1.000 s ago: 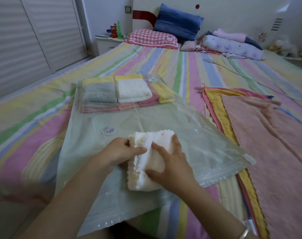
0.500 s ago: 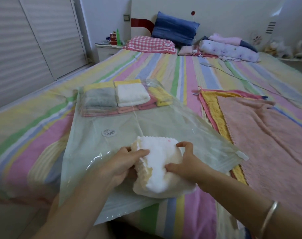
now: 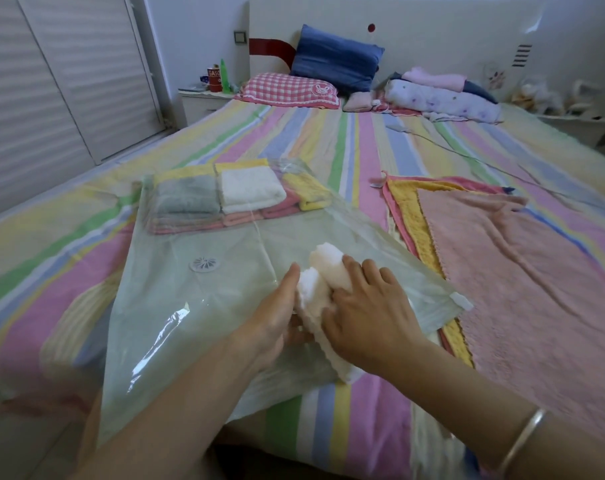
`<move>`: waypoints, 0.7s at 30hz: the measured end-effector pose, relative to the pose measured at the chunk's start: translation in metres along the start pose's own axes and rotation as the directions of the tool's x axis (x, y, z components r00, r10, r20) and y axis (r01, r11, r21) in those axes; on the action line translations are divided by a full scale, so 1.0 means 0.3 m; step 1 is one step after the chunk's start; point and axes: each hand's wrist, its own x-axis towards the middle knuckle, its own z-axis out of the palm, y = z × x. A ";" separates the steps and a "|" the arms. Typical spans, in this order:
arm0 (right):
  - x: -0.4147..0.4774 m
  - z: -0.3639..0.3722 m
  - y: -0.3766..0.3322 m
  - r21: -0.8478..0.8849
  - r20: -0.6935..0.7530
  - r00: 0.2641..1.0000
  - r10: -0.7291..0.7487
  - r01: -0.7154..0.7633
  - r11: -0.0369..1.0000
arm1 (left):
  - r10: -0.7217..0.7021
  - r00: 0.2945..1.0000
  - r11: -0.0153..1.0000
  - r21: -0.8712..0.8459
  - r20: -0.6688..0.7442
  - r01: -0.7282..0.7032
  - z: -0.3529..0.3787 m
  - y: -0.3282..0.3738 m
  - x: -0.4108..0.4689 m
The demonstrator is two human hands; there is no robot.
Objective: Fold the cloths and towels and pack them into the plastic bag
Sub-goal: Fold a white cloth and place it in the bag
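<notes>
left hand (image 3: 277, 315) fingers curling under cloth (image 3: 325, 268), right hand (image 3: 368, 315) fingers lying flat, pressing top: holding fold tight, likely for sliding into bag (image 3: 190, 306) beside stack (image 3: 225, 199).

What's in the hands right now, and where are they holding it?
The folded white towel: the left hand cups its left edge from below, and the right hand lies flat over its top right side.

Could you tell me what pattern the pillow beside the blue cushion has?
The pillow is red-and-white checked; head view.
</notes>
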 end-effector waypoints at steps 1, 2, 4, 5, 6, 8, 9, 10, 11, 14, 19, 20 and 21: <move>0.000 -0.001 0.004 0.004 0.048 0.999 0.020 -0.020 1.000 | -0.013 0.998 1.000 0.026 0.057 0.011 0.000 0.007 0.001; -0.001 -0.001 0.007 -0.012 0.096 0.995 0.037 -0.036 0.999 | -0.013 0.996 0.998 0.069 0.093 0.006 -0.001 0.011 0.002; -0.003 0.010 0.015 -0.101 0.162 0.986 0.050 -0.034 0.994 | 0.031 0.996 0.977 0.207 0.083 -0.047 -0.005 0.016 0.009; -0.006 0.023 0.017 -0.140 0.185 0.981 0.052 -0.026 0.990 | 0.093 0.995 0.940 0.326 0.046 -0.104 -0.013 0.014 0.014; -0.010 0.035 0.021 -0.158 0.205 0.977 0.060 -0.027 0.987 | 0.195 0.981 0.860 0.480 0.006 -0.174 -0.027 0.007 0.023; -0.018 0.057 0.032 -0.147 0.244 0.965 0.097 -0.062 0.987 | 0.427 0.904 0.577 0.769 0.003 -0.275 -0.051 -0.019 0.031; -0.019 0.062 0.040 -0.117 0.268 0.956 0.121 -0.093 0.989 | 0.501 0.864 0.429 0.851 0.053 -0.301 -0.056 -0.037 0.024; -0.019 0.067 0.050 -0.079 0.291 0.945 0.151 -0.133 0.988 | 0.545 0.828 0.290 0.896 0.135 -0.337 -0.053 -0.057 0.011; -0.018 0.069 0.060 -0.036 0.310 0.933 0.182 -0.180 0.983 | 0.549 0.802 0.155 0.913 0.238 -0.376 -0.045 -0.077 -0.004; -0.017 0.078 0.095 0.074 0.347 0.904 0.250 -0.292 0.954 | 0.439 0.791 -0.186 0.904 0.427 -0.385 -0.035 -0.134 -0.017; -0.033 0.093 0.135 0.162 0.354 0.887 0.298 -0.371 0.914 | 0.402 0.805 -0.240 0.898 0.437 -0.368 -0.067 -0.141 0.007; -0.036 0.098 0.136 0.161 0.346 0.887 0.304 -0.376 0.912 | 0.392 0.803 -0.236 0.893 0.448 -0.383 -0.072 -0.134 0.006; -0.039 0.106 0.131 0.154 0.337 0.888 0.312 -0.379 0.913 | 0.378 0.803 -0.239 0.886 0.461 -0.397 -0.076 -0.129 0.003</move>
